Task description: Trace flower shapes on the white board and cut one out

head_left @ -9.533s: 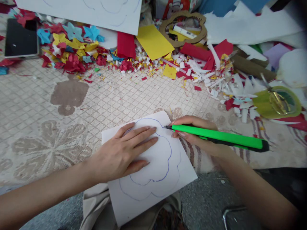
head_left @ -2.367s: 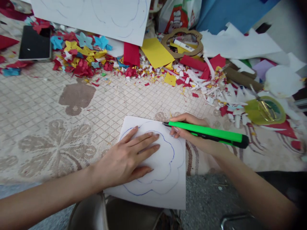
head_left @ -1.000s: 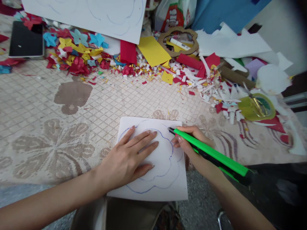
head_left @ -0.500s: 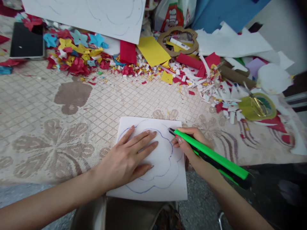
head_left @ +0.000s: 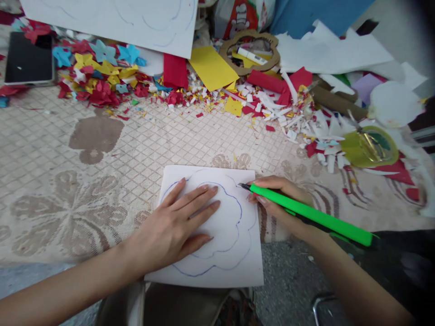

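A white sheet [head_left: 234, 258] with a blue flower outline drawn on it lies at the table's near edge, partly overhanging it. My left hand [head_left: 173, 224] rests flat on the sheet with fingers stretched out, pressing it down. My right hand [head_left: 277, 199] is closed round a bright green utility knife [head_left: 312, 215], and its dark tip touches the sheet at the outline's upper right.
A patterned lace tablecloth [head_left: 102, 149] covers the table. Along the far side lie heaps of red, yellow, blue and white paper scraps [head_left: 102, 77], a black phone [head_left: 29, 59], a cardboard flower ring [head_left: 249, 50] with a marker, a large white sheet [head_left: 129, 18] and a yellow tape roll [head_left: 370, 147].
Over the earlier frames the sheet was turned under my left hand. The knife tip has shifted along the upper right of the outline, and the handle now lies flatter, pointing right.
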The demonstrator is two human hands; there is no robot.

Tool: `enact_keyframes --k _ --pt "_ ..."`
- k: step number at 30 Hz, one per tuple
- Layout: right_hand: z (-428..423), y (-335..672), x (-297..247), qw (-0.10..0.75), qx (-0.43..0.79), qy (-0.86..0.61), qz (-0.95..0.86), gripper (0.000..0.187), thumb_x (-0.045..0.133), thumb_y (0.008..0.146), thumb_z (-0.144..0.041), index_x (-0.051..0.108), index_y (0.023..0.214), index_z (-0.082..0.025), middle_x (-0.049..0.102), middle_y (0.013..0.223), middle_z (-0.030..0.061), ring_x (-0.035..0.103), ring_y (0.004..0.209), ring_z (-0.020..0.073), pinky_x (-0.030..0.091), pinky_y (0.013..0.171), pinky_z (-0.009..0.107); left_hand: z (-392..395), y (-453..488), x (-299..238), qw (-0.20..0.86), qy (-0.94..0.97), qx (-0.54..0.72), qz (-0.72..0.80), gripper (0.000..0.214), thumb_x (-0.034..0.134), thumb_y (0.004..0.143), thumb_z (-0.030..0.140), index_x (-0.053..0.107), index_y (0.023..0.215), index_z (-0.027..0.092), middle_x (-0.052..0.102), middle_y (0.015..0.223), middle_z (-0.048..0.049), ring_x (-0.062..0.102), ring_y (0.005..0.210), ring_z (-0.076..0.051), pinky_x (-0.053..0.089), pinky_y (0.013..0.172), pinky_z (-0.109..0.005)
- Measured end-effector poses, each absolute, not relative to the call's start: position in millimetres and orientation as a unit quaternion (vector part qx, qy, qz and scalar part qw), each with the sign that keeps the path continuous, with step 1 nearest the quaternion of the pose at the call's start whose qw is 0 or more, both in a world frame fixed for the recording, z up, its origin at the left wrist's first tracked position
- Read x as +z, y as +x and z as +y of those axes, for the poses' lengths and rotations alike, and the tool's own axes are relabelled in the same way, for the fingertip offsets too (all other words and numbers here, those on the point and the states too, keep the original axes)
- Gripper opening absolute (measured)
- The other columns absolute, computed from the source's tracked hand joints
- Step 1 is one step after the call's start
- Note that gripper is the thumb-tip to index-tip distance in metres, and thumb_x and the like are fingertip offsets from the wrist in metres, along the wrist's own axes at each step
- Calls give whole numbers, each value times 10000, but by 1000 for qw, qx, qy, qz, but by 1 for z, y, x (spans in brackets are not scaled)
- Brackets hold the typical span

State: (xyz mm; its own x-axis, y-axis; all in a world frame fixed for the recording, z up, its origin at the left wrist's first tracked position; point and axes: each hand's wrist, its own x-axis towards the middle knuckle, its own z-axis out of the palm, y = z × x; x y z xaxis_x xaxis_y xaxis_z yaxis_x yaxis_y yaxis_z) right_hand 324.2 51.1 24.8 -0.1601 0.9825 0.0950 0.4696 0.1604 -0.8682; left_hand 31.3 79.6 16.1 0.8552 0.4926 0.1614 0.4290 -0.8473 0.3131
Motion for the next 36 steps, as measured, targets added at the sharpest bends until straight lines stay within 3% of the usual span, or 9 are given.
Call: enact_keyframes --k 14,36 --pt "63 323 30 315 389 -523 -690 270 639 872 -225 637 1127 -313 691 1019 -2 678 854 149 533 757 276 80 33 17 125 957 109 240 473 519 950 327 459 1385 150 361 1526 -115 337 1412 -256 188 1175 -540" --pt "92 333 39 267 396 -431 -766 241 615 885 -234 636 1124 -252 692 1041 39 661 929 175 531 781 295 72 32 17 128 946 117 273 516 504 963 354 412 1423 140 357 1527 -126 335 1410 -277 170 1180 -542"
